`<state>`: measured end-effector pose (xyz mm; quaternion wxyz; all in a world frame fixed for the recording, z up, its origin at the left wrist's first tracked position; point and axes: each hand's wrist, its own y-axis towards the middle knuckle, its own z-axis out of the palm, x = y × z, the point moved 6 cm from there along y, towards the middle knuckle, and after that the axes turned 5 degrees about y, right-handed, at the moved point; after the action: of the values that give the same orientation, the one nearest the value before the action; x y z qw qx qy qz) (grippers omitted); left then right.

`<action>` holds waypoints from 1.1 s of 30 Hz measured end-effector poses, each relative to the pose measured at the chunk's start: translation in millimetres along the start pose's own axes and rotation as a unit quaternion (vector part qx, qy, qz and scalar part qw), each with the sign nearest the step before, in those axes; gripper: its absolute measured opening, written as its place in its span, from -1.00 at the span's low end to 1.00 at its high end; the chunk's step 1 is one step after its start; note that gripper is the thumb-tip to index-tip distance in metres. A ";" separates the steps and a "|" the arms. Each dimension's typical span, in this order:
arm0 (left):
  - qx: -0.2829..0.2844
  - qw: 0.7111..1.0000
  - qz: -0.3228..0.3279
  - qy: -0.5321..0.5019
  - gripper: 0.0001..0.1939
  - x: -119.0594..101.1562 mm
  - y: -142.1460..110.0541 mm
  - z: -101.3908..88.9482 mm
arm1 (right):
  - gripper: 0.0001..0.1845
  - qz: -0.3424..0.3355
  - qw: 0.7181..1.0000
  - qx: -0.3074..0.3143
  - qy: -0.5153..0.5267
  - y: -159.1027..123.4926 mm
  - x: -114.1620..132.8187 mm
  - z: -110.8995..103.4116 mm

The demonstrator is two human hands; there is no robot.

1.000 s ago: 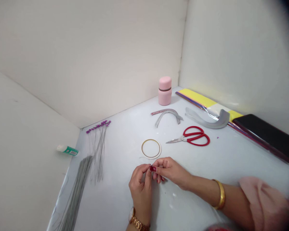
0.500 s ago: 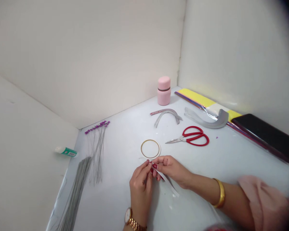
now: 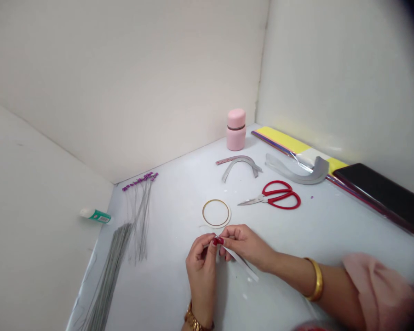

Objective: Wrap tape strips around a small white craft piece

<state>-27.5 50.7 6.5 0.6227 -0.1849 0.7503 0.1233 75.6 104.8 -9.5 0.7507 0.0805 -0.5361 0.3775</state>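
Observation:
My right hand [image 3: 246,246] pinches the upper part of a narrow pale grey strip [image 3: 243,265], whose free end slants down to the right over the table. My left hand [image 3: 203,262] is closed too, thumb and fingertips meeting those of the right hand at the strip's upper end. The exact point of contact is hidden by the fingers. Just beyond the fingertips lies a thin roll of white tape [image 3: 229,219] with a golden-brown inner ring. Red-handled scissors [image 3: 279,195] rest to the right, their blades pointing left.
Purple-tipped wires [image 3: 143,180] and a bundle of grey wires [image 3: 112,276] lie at left, near a green-and-white glue tube [image 3: 98,216]. Behind are a pink jar [image 3: 236,131] and curved strips [image 3: 241,161]. A black phone [image 3: 382,193] and yellow sheets [image 3: 283,139] lie along the right wall.
My left hand has turned slightly, its thumb now up against the right thumb, and the watch face has rolled out of view. The strip stays between the fingers.

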 end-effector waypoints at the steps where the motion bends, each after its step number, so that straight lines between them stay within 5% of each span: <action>1: 0.011 1.000 -0.012 -0.008 -0.86 -0.7 -0.3 2.3 | -0.60 -0.002 1.000 -0.002 -0.004 0.0 0.1 -0.2; 11: 0.014 0.999 -0.028 0.013 -0.85 -1.2 -2.5 3.7 | -0.65 0.014 0.999 -0.011 -0.030 0.7 -2.3 -2.7; 25: -0.019 0.967 0.166 0.193 -0.81 -15.9 -5.3 -5.6 | -0.59 0.003 1.000 0.012 -0.025 -0.2 -1.6 -2.0; 33: 0.014 0.966 0.179 0.188 -0.76 -18.5 -4.8 -3.9 | -0.61 -0.002 1.000 0.005 -0.011 1.2 0.9 -2.6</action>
<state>-26.0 47.1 25.6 0.4405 -0.0587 0.8765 0.1853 76.9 107.5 -10.1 0.7453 0.0897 -0.5420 0.3778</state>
